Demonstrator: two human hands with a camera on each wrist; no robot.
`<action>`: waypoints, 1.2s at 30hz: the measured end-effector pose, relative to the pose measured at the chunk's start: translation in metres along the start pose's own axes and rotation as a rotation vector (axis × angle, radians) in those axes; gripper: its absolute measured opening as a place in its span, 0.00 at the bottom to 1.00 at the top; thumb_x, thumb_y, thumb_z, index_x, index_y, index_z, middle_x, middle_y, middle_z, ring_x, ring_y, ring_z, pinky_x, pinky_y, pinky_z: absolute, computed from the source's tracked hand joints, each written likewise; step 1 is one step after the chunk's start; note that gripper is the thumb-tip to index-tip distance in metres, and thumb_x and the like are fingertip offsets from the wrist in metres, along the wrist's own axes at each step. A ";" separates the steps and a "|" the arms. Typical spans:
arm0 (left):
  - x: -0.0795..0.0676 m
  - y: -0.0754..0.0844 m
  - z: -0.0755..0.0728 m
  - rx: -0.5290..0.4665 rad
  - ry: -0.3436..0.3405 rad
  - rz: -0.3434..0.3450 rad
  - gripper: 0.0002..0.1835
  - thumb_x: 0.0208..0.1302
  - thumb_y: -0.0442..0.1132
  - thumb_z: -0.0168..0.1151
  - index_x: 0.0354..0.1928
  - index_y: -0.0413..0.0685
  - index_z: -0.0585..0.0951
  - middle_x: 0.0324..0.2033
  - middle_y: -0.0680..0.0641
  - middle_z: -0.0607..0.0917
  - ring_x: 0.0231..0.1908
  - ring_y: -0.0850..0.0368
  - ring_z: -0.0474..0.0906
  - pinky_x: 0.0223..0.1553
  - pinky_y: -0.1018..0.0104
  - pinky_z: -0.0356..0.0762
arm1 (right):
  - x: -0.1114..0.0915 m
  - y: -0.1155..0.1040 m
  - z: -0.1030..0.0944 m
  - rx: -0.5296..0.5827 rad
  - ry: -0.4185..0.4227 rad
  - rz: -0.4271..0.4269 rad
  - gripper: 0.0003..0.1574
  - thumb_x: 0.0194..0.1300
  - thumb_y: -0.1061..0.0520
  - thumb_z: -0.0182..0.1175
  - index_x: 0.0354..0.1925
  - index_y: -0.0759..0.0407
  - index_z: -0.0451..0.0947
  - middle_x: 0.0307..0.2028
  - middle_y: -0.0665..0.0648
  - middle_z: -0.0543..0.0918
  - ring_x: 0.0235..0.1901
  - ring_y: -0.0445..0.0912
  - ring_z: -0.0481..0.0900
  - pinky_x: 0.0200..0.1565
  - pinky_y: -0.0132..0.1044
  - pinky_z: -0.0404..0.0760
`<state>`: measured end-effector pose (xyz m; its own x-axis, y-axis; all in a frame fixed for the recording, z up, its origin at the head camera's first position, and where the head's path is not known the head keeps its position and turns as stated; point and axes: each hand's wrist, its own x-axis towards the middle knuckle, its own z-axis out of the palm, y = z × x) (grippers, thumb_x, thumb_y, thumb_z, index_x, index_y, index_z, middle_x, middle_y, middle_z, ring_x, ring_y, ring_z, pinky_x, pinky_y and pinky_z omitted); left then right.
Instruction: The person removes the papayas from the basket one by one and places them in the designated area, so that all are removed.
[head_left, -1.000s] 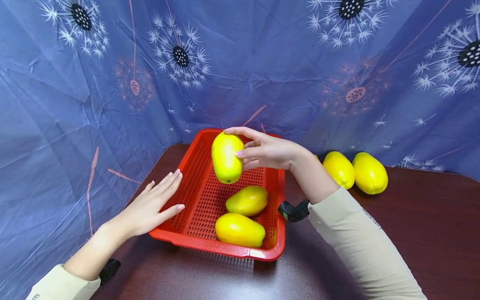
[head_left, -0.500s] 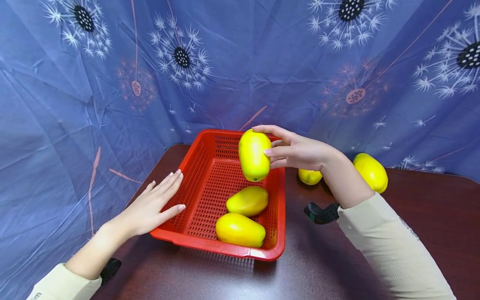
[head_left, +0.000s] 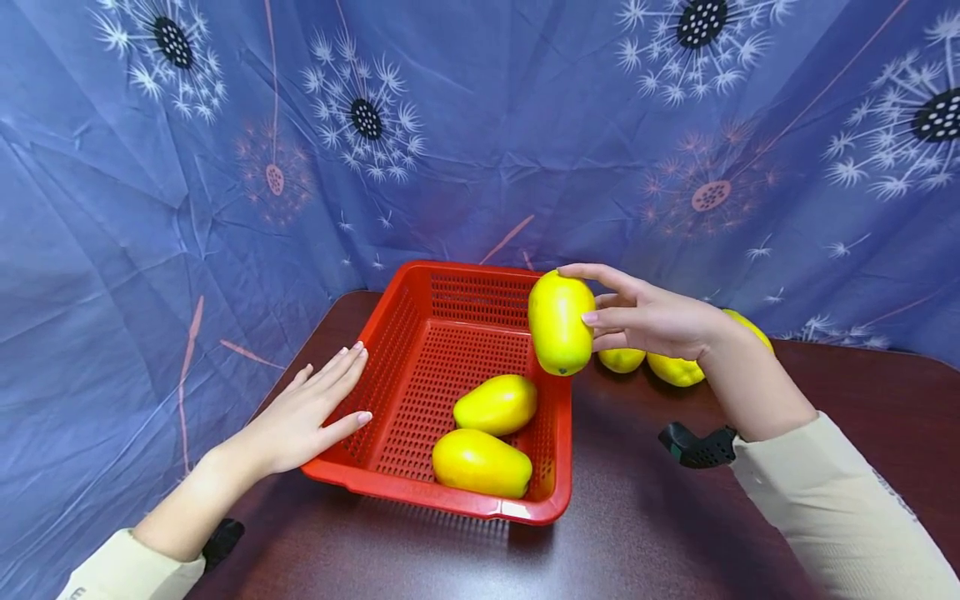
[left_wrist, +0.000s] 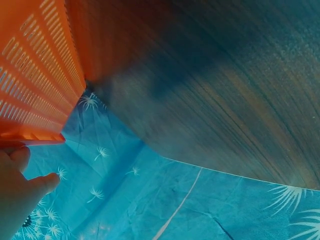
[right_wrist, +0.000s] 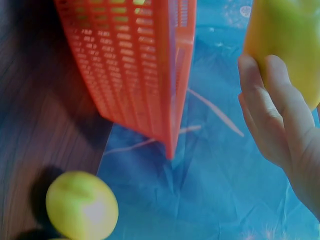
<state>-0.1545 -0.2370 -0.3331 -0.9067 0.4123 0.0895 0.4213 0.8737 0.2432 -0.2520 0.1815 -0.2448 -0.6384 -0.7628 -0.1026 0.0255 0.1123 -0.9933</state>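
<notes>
My right hand (head_left: 648,319) grips a yellow papaya (head_left: 561,325) from its right side, thumb and fingers spread around it. The fruit hangs upright above the right rim of a red perforated plastic basket (head_left: 416,400); in the right wrist view the held papaya (right_wrist: 290,45) shows beyond the fingers, beside the basket wall (right_wrist: 120,65). Inside the basket, one papaya (head_left: 497,405) lies just behind another papaya (head_left: 482,463), near the front right corner. My left hand (head_left: 300,421) lies flat with straight fingers on the basket's left rim, holding nothing.
On the dark wooden table (head_left: 615,533), right of the basket, lie a papaya (head_left: 622,360), a second papaya (head_left: 673,370) and a third papaya (head_left: 748,327) partly hidden by my right arm. A blue dandelion-print cloth (head_left: 480,125) hangs behind and at the left.
My right hand has carried the papaya rightward, from over the basket's middle to over its right rim. The left hand and the two papayas in the basket stay put.
</notes>
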 end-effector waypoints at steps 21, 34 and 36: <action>0.001 0.001 -0.001 0.003 0.011 0.014 0.40 0.67 0.59 0.48 0.73 0.45 0.49 0.72 0.46 0.48 0.71 0.46 0.42 0.63 0.37 0.42 | -0.048 0.012 -0.019 -0.085 0.084 0.052 0.36 0.71 0.65 0.45 0.70 0.43 0.50 0.57 0.71 0.57 0.49 0.54 0.76 0.50 0.44 0.77; 0.001 0.001 0.000 0.009 0.014 0.016 0.41 0.66 0.59 0.49 0.72 0.45 0.50 0.72 0.45 0.49 0.71 0.47 0.42 0.63 0.36 0.42 | -0.074 0.044 -0.032 0.030 -0.007 -0.035 0.37 0.70 0.71 0.40 0.71 0.46 0.49 0.58 0.63 0.62 0.52 0.52 0.75 0.52 0.46 0.75; 0.001 0.001 -0.001 0.007 0.012 0.018 0.40 0.67 0.59 0.48 0.72 0.45 0.50 0.72 0.45 0.49 0.71 0.47 0.42 0.63 0.36 0.42 | -0.076 0.050 -0.033 0.043 -0.014 -0.029 0.38 0.70 0.71 0.40 0.71 0.46 0.48 0.57 0.63 0.62 0.52 0.52 0.75 0.52 0.46 0.75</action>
<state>-0.1545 -0.2357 -0.3319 -0.8992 0.4247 0.1053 0.4375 0.8681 0.2344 -0.2274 0.2664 -0.2853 -0.6286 -0.7742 -0.0737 0.0398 0.0626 -0.9972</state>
